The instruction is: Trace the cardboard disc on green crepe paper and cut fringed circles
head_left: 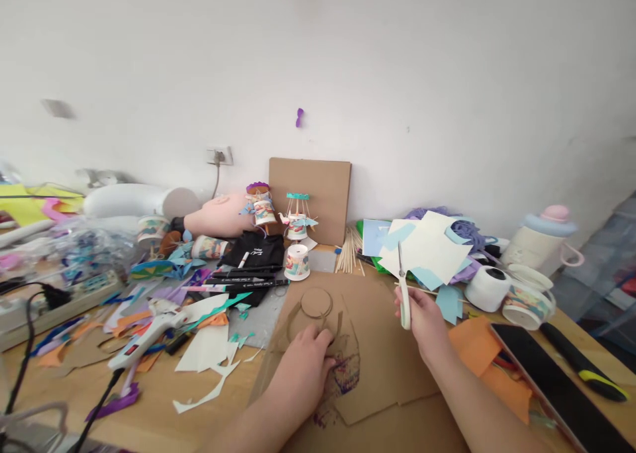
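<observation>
My right hand (424, 320) holds a pair of white-handled scissors (405, 297) upright over the cardboard, blades pointing up and seemingly together. Low on the brown cardboard sheet (392, 353), my left hand (308, 363) is closed, its fingertips curled around thin cut cardboard (294, 315); exactly how it is gripped is partly hidden. Just beyond those fingers lies a round cardboard disc (317, 302). A narrow cardboard strip (340, 323) rests to their right. Dark purple scribbles (346, 367) mark the sheet beside my left hand.
A glue gun (149, 337), paper scraps (203, 347) and markers (243, 284) crowd the left. Behind stand a paper cup (297, 262), a small carousel model (298, 221) and a cardboard panel (311, 198). Rightward lie white paper (432, 244), a phone-like black slab (556, 387) and a cutter (581, 360).
</observation>
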Demonstrator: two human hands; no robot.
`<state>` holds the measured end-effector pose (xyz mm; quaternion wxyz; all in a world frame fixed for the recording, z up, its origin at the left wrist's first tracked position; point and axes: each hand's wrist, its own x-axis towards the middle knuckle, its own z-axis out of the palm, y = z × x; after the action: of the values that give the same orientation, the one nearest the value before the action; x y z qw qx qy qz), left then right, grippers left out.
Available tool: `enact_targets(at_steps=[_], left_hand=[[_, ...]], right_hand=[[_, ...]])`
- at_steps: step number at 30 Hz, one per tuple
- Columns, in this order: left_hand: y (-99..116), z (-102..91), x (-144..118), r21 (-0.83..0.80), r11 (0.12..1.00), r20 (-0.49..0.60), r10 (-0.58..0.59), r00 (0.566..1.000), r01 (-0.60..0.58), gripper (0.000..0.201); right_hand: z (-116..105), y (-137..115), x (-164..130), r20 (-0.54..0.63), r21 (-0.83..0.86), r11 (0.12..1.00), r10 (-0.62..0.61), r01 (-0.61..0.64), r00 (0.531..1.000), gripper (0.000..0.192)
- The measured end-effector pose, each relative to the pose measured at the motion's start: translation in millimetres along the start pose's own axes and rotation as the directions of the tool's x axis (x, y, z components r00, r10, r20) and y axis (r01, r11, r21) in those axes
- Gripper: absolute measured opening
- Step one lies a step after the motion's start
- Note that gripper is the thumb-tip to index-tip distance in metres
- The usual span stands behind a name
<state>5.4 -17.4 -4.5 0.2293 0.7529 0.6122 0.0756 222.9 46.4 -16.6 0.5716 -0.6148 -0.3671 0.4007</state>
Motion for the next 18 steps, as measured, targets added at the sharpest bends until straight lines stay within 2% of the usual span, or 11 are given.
enact_targets(at_steps=[5, 9, 11, 13, 16, 18], left_hand=[[-8, 16.6, 2, 0.005, 0.999, -0.059, 0.049, 0.997, -0.049, 0.023], [-34, 24.9, -1, -0.124, 0.987, -0.186, 0.082, 0.979, -0.106, 0.021], [-57, 15.3, -5, -0.14, 0.981, -0.293, 0.086, 0.952, -0.132, 0.015], [-85, -1.9, -10, -0.133, 0.985, -0.372, 0.053, 0.927, -0.11, 0.011], [-127, -28.0, -14, -0.133, 0.991, -0.452, -0.042, 0.891, -0.021, 0.015], [-147, -39.1, -15, -0.176, 0.984, -0.457, -0.107, 0.883, 0.029, 0.02]], right_hand=[[-2, 2, -1, 0.016, -0.018, 1.0, -0.011, 0.011, 1.0, 0.044], [-5, 6, 3, 0.02, -0.043, 0.999, -0.019, 0.019, 1.0, 0.046], [-7, 10, 6, 0.022, -0.063, 0.998, -0.022, 0.023, 1.0, 0.046], [-7, 12, 8, 0.031, -0.089, 0.996, -0.022, 0.025, 0.999, 0.047], [-8, 11, 9, 0.059, -0.14, 0.99, -0.021, 0.029, 0.998, 0.045], [-9, 8, 9, 0.076, -0.181, 0.983, -0.027, 0.04, 0.997, 0.041]])
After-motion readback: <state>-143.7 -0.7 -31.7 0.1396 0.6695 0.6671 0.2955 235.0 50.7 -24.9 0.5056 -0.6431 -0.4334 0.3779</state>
